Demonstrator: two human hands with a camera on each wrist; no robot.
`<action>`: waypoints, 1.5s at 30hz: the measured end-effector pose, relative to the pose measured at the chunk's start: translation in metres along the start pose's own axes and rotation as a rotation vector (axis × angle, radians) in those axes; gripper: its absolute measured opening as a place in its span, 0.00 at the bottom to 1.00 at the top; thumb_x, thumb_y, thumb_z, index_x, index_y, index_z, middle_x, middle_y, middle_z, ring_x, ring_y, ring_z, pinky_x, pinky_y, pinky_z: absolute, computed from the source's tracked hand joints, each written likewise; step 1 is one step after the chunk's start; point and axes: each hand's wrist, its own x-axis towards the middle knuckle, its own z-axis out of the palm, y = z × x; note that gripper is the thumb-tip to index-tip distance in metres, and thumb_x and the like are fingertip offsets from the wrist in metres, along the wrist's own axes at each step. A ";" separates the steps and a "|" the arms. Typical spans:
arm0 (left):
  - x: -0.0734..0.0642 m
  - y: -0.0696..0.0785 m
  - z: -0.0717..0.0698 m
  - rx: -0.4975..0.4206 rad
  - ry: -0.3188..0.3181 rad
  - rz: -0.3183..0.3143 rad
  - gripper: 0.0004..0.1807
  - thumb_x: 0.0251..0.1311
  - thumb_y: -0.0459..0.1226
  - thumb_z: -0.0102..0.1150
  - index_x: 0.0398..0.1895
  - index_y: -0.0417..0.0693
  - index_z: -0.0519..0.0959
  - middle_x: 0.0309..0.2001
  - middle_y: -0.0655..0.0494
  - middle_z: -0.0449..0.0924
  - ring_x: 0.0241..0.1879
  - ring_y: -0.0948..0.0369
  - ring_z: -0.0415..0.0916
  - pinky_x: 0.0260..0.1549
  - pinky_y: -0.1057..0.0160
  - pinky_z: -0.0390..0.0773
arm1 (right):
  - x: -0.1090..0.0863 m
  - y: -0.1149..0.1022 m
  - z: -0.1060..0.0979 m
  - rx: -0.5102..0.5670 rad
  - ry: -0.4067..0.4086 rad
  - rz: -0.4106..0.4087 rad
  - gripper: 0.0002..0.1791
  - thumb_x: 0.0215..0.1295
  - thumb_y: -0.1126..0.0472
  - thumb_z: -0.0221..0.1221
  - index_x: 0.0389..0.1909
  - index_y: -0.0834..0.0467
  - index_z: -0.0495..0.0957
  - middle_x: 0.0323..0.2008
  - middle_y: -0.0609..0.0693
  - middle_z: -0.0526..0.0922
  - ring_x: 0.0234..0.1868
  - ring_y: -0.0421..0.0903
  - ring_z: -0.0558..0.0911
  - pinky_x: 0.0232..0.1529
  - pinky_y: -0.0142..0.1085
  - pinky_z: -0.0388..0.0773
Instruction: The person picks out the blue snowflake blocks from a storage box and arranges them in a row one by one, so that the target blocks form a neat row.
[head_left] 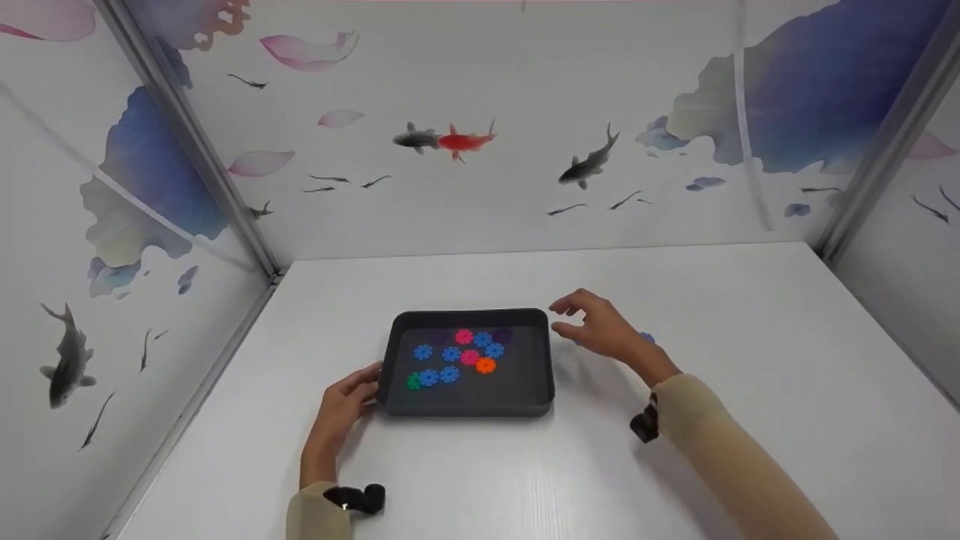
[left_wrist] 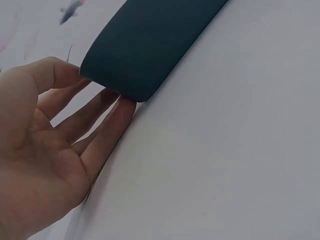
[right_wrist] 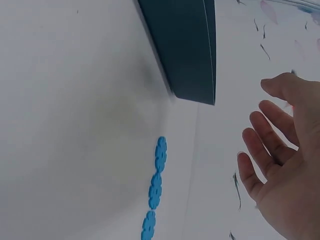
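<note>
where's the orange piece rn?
In the head view, the orange piece lies in the dark tray, a little right of its middle, just below and right of the lower pink piece and below a blue piece.

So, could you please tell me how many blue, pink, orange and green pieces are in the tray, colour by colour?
Blue pieces: 6
Pink pieces: 2
Orange piece: 1
Green piece: 1
Total of these four colours in the tray: 10
</note>
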 end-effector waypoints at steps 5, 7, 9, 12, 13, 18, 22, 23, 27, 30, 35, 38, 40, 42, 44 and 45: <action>0.000 -0.002 0.001 -0.030 0.002 -0.011 0.22 0.72 0.33 0.48 0.67 0.49 0.75 0.68 0.44 0.73 0.62 0.51 0.76 0.64 0.53 0.77 | 0.005 -0.014 0.013 0.010 -0.031 0.023 0.20 0.67 0.57 0.64 0.57 0.59 0.79 0.54 0.56 0.80 0.57 0.56 0.78 0.62 0.54 0.77; 0.000 -0.002 0.001 -0.034 0.004 -0.013 0.22 0.72 0.33 0.49 0.67 0.50 0.75 0.69 0.44 0.73 0.62 0.51 0.76 0.65 0.51 0.75 | 0.007 -0.019 0.019 0.015 -0.029 0.016 0.20 0.67 0.57 0.64 0.58 0.60 0.79 0.54 0.56 0.80 0.57 0.55 0.78 0.63 0.55 0.76; 0.000 -0.001 0.001 -0.043 0.005 -0.014 0.22 0.72 0.33 0.49 0.67 0.50 0.75 0.69 0.44 0.73 0.63 0.51 0.75 0.65 0.51 0.75 | 0.009 -0.023 0.024 0.022 -0.024 0.004 0.20 0.67 0.58 0.64 0.57 0.59 0.79 0.53 0.56 0.80 0.56 0.54 0.78 0.63 0.54 0.76; -0.001 0.000 0.001 -0.052 -0.002 -0.009 0.22 0.72 0.33 0.49 0.67 0.49 0.75 0.69 0.44 0.73 0.63 0.51 0.75 0.65 0.51 0.75 | 0.011 -0.029 0.033 0.036 -0.034 -0.015 0.20 0.67 0.58 0.64 0.58 0.60 0.79 0.52 0.57 0.80 0.56 0.54 0.79 0.64 0.53 0.76; -0.001 0.000 0.000 -0.055 -0.005 -0.009 0.22 0.72 0.33 0.49 0.67 0.49 0.76 0.69 0.44 0.73 0.63 0.51 0.75 0.65 0.51 0.75 | 0.012 -0.031 0.036 0.039 -0.041 -0.019 0.20 0.67 0.57 0.64 0.58 0.60 0.79 0.52 0.56 0.80 0.56 0.54 0.79 0.64 0.52 0.77; 0.001 0.001 0.000 -0.044 -0.010 -0.003 0.21 0.73 0.34 0.49 0.67 0.48 0.76 0.69 0.44 0.73 0.63 0.52 0.75 0.62 0.54 0.77 | 0.015 -0.041 0.050 0.050 -0.079 0.012 0.21 0.67 0.56 0.64 0.58 0.59 0.79 0.52 0.55 0.80 0.56 0.53 0.80 0.64 0.48 0.78; 0.002 0.000 -0.001 -0.034 -0.013 0.005 0.21 0.73 0.33 0.49 0.66 0.48 0.76 0.69 0.44 0.73 0.62 0.52 0.76 0.61 0.56 0.78 | 0.018 -0.049 0.063 0.042 -0.095 0.045 0.20 0.66 0.56 0.65 0.57 0.59 0.80 0.51 0.54 0.79 0.54 0.50 0.80 0.62 0.45 0.79; 0.002 0.000 -0.001 -0.034 -0.013 0.007 0.21 0.73 0.33 0.48 0.66 0.48 0.76 0.69 0.44 0.73 0.62 0.52 0.76 0.61 0.56 0.78 | 0.018 -0.051 0.066 0.040 -0.098 0.048 0.20 0.66 0.56 0.65 0.57 0.59 0.80 0.51 0.54 0.79 0.54 0.50 0.80 0.62 0.45 0.80; 0.002 -0.001 -0.001 -0.036 -0.013 0.014 0.21 0.72 0.32 0.48 0.66 0.47 0.76 0.68 0.43 0.73 0.61 0.52 0.76 0.60 0.57 0.79 | 0.022 -0.058 0.076 0.044 -0.106 0.047 0.22 0.66 0.56 0.65 0.58 0.61 0.79 0.51 0.56 0.79 0.53 0.52 0.80 0.60 0.45 0.80; 0.001 -0.002 -0.001 -0.033 -0.013 0.009 0.21 0.72 0.33 0.49 0.66 0.47 0.76 0.68 0.44 0.74 0.60 0.53 0.77 0.60 0.58 0.79 | 0.025 -0.063 0.083 0.056 -0.120 0.021 0.22 0.66 0.56 0.66 0.58 0.61 0.79 0.52 0.59 0.79 0.54 0.55 0.79 0.60 0.46 0.80; -0.001 -0.003 -0.002 -0.031 -0.016 0.001 0.21 0.73 0.34 0.49 0.66 0.48 0.76 0.68 0.45 0.74 0.60 0.53 0.77 0.60 0.57 0.78 | 0.029 -0.070 0.095 0.073 -0.147 -0.012 0.23 0.66 0.56 0.65 0.58 0.62 0.78 0.53 0.60 0.79 0.56 0.57 0.78 0.60 0.47 0.80; -0.001 -0.002 -0.002 -0.027 -0.013 0.001 0.21 0.73 0.34 0.49 0.66 0.49 0.76 0.68 0.45 0.74 0.59 0.54 0.77 0.61 0.57 0.78 | 0.031 -0.073 0.101 0.093 -0.161 -0.016 0.21 0.67 0.56 0.65 0.58 0.62 0.79 0.53 0.59 0.78 0.56 0.56 0.78 0.59 0.47 0.80; 0.000 -0.002 -0.001 -0.020 -0.012 0.001 0.21 0.73 0.34 0.49 0.66 0.49 0.76 0.68 0.45 0.74 0.59 0.54 0.77 0.61 0.57 0.78 | 0.032 -0.076 0.106 0.108 -0.170 -0.005 0.21 0.67 0.57 0.65 0.57 0.62 0.80 0.52 0.59 0.78 0.55 0.54 0.79 0.57 0.46 0.81; 0.000 -0.001 -0.001 -0.016 -0.009 -0.004 0.21 0.73 0.34 0.49 0.66 0.49 0.76 0.68 0.45 0.74 0.58 0.54 0.77 0.61 0.57 0.78 | 0.033 -0.078 0.110 0.115 -0.176 0.007 0.20 0.66 0.58 0.65 0.56 0.62 0.80 0.51 0.59 0.78 0.53 0.53 0.79 0.55 0.44 0.83; 0.000 -0.001 -0.001 -0.008 -0.009 -0.009 0.21 0.73 0.35 0.49 0.66 0.50 0.76 0.68 0.45 0.74 0.59 0.54 0.77 0.61 0.56 0.78 | 0.035 -0.079 0.114 0.119 -0.180 0.022 0.20 0.65 0.58 0.66 0.55 0.62 0.80 0.50 0.59 0.78 0.52 0.51 0.80 0.52 0.42 0.84; 0.001 -0.001 0.000 -0.007 -0.009 -0.013 0.21 0.73 0.35 0.49 0.66 0.50 0.76 0.68 0.45 0.73 0.59 0.54 0.77 0.61 0.56 0.78 | 0.035 -0.080 0.116 0.121 -0.181 0.028 0.20 0.65 0.58 0.67 0.54 0.63 0.81 0.49 0.59 0.78 0.51 0.51 0.80 0.51 0.41 0.84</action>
